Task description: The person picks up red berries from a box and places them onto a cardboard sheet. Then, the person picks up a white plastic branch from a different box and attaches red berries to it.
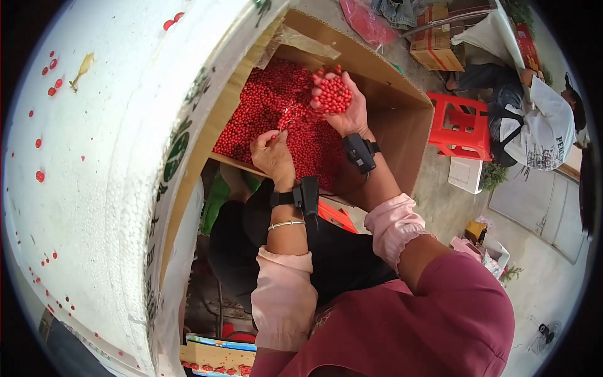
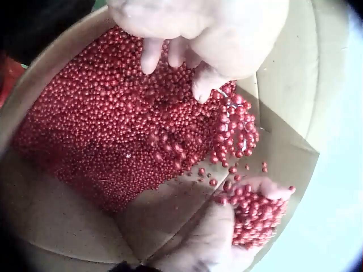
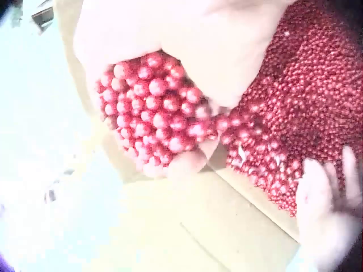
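Observation:
In the head view, my left hand pinches the thin stem of a sprig of red berries between thumb and finger. That sprig hangs from the fingertips in the left wrist view. My right hand is turned palm up, its fingers curled round a heaped handful of red berries. The handful fills the palm in the right wrist view. Below both hands, a deep mass of loose red berries lies in a cardboard box.
A white foam box with scattered berries on it stands at the left. Beyond the cardboard box are a red plastic stool, a seated person and a smaller carton. A red seat edge shows near my lap.

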Motion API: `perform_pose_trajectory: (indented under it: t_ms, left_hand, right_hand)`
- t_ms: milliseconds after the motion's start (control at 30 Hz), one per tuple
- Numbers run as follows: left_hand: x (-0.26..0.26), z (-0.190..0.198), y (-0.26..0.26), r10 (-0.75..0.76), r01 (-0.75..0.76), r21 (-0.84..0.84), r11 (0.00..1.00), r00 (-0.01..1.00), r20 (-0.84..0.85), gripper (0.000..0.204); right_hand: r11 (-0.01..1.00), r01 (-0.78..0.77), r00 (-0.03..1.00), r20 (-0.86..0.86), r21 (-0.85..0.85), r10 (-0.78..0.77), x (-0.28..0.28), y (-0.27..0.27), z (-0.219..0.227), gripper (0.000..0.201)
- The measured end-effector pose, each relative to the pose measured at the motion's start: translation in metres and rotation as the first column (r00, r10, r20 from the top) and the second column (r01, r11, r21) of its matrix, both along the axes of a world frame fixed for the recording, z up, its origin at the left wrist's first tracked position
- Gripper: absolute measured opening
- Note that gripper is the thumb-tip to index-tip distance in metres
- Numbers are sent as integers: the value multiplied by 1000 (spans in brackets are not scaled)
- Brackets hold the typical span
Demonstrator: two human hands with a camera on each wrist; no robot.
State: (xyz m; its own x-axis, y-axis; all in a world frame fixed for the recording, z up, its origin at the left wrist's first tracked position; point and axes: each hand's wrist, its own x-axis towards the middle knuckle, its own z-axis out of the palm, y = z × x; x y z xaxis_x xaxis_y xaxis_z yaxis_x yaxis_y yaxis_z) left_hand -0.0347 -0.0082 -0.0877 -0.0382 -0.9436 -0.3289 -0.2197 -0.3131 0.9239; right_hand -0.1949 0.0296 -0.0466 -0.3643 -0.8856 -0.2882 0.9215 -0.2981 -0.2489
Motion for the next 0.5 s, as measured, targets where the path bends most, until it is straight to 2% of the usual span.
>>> perform_pose_trajectory:
  t_ms: [100,233,367,500]
  left_hand:
    - [0,3,-1,-26,29,-29,999,993,117,18]
    - [1,3,0,-28,32,-27,999,991,129,17]
    - [0,6,1,-22,21,95,995,1000,18,15]
    - [-1,13,-2,-23,17,112,994,998,53,14]
  right_hand:
    - [989,79,982,-179,122,-57,7,-19,18,34]
    - [978,171,968,-203,117,-145,14,-32,17,34]
    - [982,170,967,-208,83,-149,13,-36,10,34]
    - [974,188,957,-247,125,-153,13,-35,9,34]
